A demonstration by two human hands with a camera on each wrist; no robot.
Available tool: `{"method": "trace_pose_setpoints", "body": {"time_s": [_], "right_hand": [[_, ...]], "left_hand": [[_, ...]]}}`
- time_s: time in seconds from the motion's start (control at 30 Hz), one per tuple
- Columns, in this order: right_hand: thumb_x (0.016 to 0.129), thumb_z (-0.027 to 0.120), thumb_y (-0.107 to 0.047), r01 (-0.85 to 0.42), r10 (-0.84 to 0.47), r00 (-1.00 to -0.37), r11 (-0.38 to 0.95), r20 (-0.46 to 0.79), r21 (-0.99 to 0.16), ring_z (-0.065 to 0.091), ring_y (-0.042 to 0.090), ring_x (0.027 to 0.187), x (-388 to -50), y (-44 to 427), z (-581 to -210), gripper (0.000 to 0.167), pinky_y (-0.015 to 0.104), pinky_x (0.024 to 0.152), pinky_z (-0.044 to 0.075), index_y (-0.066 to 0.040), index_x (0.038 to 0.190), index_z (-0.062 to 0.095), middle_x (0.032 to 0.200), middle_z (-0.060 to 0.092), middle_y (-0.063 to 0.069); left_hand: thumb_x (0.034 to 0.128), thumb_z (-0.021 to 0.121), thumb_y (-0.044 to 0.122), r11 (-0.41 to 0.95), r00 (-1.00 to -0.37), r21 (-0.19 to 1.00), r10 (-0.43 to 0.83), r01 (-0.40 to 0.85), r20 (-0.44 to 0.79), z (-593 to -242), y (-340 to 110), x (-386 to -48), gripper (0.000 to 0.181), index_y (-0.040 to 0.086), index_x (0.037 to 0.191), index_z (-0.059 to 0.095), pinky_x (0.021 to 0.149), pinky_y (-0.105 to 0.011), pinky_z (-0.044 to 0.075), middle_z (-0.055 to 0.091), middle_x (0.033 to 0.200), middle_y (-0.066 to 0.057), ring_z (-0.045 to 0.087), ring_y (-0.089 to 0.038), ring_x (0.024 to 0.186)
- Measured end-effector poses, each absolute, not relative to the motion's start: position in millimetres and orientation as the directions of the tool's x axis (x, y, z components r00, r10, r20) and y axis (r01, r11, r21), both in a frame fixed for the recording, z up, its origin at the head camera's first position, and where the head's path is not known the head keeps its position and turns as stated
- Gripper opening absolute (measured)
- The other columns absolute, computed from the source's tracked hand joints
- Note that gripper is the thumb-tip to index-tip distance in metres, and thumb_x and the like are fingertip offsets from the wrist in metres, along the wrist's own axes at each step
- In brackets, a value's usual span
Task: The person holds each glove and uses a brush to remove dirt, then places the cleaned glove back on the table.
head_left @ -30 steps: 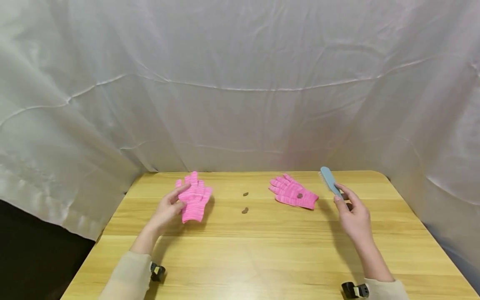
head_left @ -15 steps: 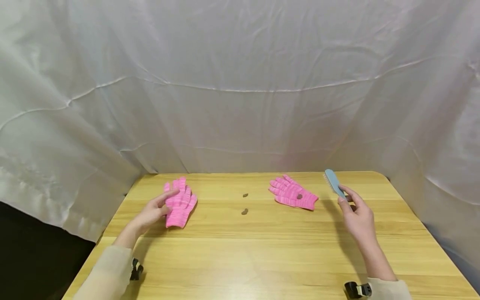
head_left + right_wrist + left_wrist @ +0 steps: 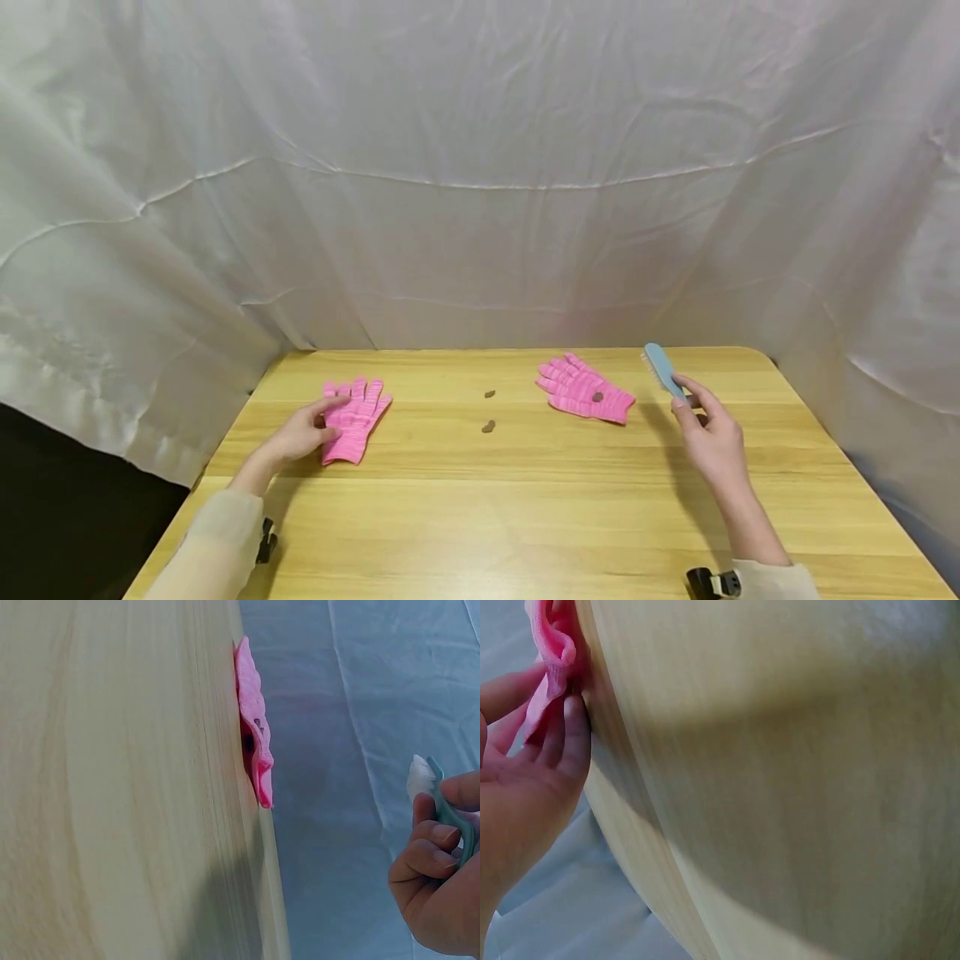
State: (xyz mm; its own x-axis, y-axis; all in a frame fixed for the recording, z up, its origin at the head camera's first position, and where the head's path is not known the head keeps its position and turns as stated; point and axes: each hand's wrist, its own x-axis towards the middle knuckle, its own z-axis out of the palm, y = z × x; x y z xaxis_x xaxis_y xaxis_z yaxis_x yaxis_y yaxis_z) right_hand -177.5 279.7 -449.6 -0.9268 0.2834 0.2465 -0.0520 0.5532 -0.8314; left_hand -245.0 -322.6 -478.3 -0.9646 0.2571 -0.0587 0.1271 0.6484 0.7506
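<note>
On the left of the table, my left hand (image 3: 302, 432) pinches the side edge of a pink knitted glove (image 3: 357, 423). The left wrist view has its thumb on one side of the folded cloth (image 3: 553, 645) and the fingers on the other. My right hand (image 3: 714, 433) holds a light blue brush (image 3: 662, 364) by its handle, above the table at the right. White bristles (image 3: 421, 778) show in the right wrist view, facing left. A second pink glove (image 3: 573, 385) lies flat left of the brush, with a brown spot or piece (image 3: 597, 397) on it.
Two small brown pieces, one farther back (image 3: 490, 393) and one nearer (image 3: 488, 427), lie on the wooden table (image 3: 495, 517) between the gloves. A pale curtain (image 3: 480, 250) hangs behind the table and along its sides.
My left hand has carried its glove leftward and lowered it toward the table, where it now looks flatter. The right hand with the brush has shifted only slightly. The other glove stays put.
</note>
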Motion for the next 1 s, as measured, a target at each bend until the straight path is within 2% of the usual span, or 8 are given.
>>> {"method": "trace_pose_setpoints", "body": {"time_s": [0.1,0.17,0.27,0.43,0.6,0.83,1.0], "right_hand": [[0.109,0.054,-0.029,-0.052,0.282,-0.927,0.558,0.248,-0.828,0.049,0.006,0.065,-177,280,-451,0.044,0.023,0.049,0.039,-0.014,0.15,0.056,0.109,0.055,0.0],[0.109,0.054,-0.029,-0.053,0.28,-0.927,0.56,0.249,-0.827,0.049,0.005,0.065,-177,280,-451,0.044,0.023,0.049,0.039,-0.013,0.15,0.055,0.109,0.055,0.001],[0.109,0.055,-0.027,-0.051,0.281,-0.927,0.56,0.247,-0.827,0.05,0.004,0.065,-177,281,-453,0.044,0.022,0.05,0.04,-0.013,0.15,0.055,0.11,0.055,0.003],[0.109,0.055,-0.028,-0.04,0.285,-0.929,0.557,0.237,-0.829,0.049,0.004,0.066,-178,281,-453,0.044,0.022,0.051,0.04,-0.013,0.15,0.055,0.111,0.055,0.002],[0.109,0.055,-0.026,-0.057,0.278,-0.927,0.558,0.25,-0.828,0.05,0.004,0.065,-178,281,-453,0.043,0.022,0.05,0.04,-0.012,0.15,0.056,0.108,0.055,0.001],[0.109,0.055,-0.027,-0.067,0.275,-0.927,0.548,0.255,-0.834,0.051,0.005,0.066,-178,280,-452,0.043,0.022,0.051,0.04,-0.012,0.149,0.056,0.106,0.056,-0.001],[0.109,0.055,-0.029,-0.057,0.281,-0.927,0.546,0.247,-0.836,0.052,0.005,0.068,-177,279,-451,0.043,0.023,0.052,0.041,-0.014,0.149,0.056,0.105,0.055,-0.005]], "left_hand": [[0.0939,0.072,0.003,0.655,-0.965,0.74,0.261,0.152,-0.032,-480,-324,-245,0.06,-0.009,0.147,0.048,0.1,-0.048,0.052,0.041,0.148,-0.043,0.056,-0.044,0.12],[0.0926,0.074,0.004,0.66,-0.965,0.734,0.261,0.158,-0.027,-480,-324,-244,0.061,-0.011,0.146,0.049,0.104,-0.053,0.05,0.037,0.149,-0.044,0.053,-0.049,0.122],[0.091,0.075,0.004,0.679,-0.969,0.72,0.244,0.143,-0.038,-479,-324,-243,0.061,-0.011,0.144,0.05,0.113,-0.069,0.037,0.026,0.153,-0.046,0.04,-0.062,0.132],[0.0921,0.077,0.01,0.731,-0.972,0.675,0.219,0.101,-0.092,-477,-323,-243,0.061,-0.008,0.145,0.052,0.116,-0.076,0.025,0.016,0.159,-0.043,0.025,-0.066,0.14],[0.0917,0.078,0.013,0.751,-0.971,0.654,0.21,0.088,-0.111,-474,-322,-242,0.062,-0.006,0.146,0.052,0.112,-0.083,0.016,0.013,0.161,-0.039,0.014,-0.067,0.141],[0.0939,0.072,0.006,0.677,-0.975,0.731,0.208,0.086,-0.078,-474,-322,-244,0.06,-0.014,0.145,0.047,0.116,-0.071,0.032,0.015,0.159,-0.042,0.036,-0.064,0.136],[0.0996,0.064,0.009,0.638,-0.989,0.769,0.133,0.039,-0.061,-466,-313,-242,0.059,-0.012,0.15,0.042,0.118,-0.07,0.029,0.017,0.161,-0.04,0.033,-0.061,0.14]]}}
